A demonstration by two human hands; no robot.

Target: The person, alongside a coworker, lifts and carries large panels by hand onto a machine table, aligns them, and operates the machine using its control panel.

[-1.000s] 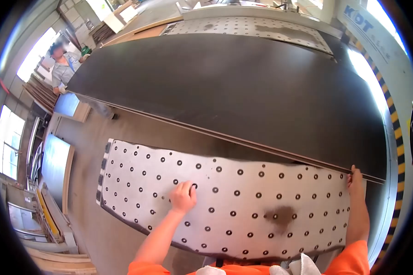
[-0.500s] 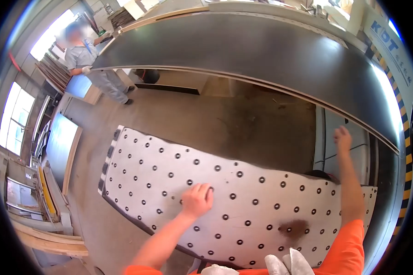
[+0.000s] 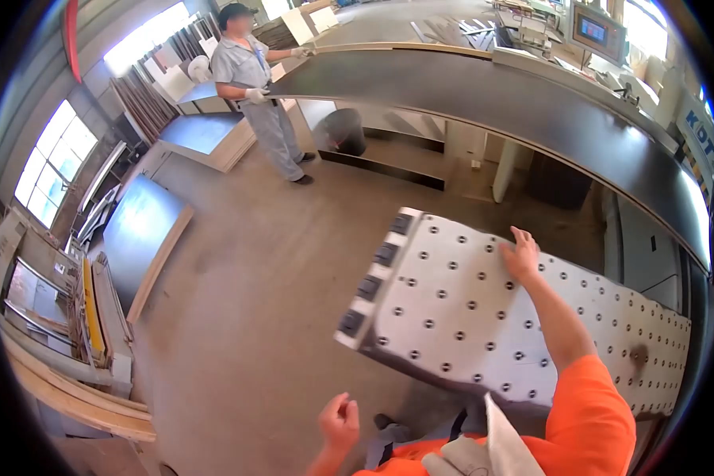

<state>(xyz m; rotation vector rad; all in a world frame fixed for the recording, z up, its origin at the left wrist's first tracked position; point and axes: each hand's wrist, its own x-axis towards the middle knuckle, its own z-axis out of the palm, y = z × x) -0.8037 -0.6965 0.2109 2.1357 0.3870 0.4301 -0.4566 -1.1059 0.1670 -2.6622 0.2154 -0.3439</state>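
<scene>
My right hand [image 3: 520,255] is at the far edge of a pale table top [image 3: 444,305] dotted with black-ringed roller balls. Its fingers are stretched out; whether they touch the surface I cannot tell. Left of the table and above the floor, my left hand [image 3: 339,422] is loosely curled, with nothing visible in it. Beyond the table, a long dark panel [image 3: 484,83] spans from the machine at right to a co-worker [image 3: 255,95], whose gloved hands are on its left end. Pale work gloves [image 3: 462,458] show at my front.
Stacked boards [image 3: 147,230] lean at the left, with another board pile [image 3: 202,141] behind them. A dark bin [image 3: 345,132] stands under the panel. A control screen [image 3: 595,30] is mounted at the back right. Bare floor [image 3: 238,317] runs left of the table.
My view has swung left and moved along the table. My left hand has left the table top and hangs beside it. My right hand has moved from near the machine to the table's far edge.
</scene>
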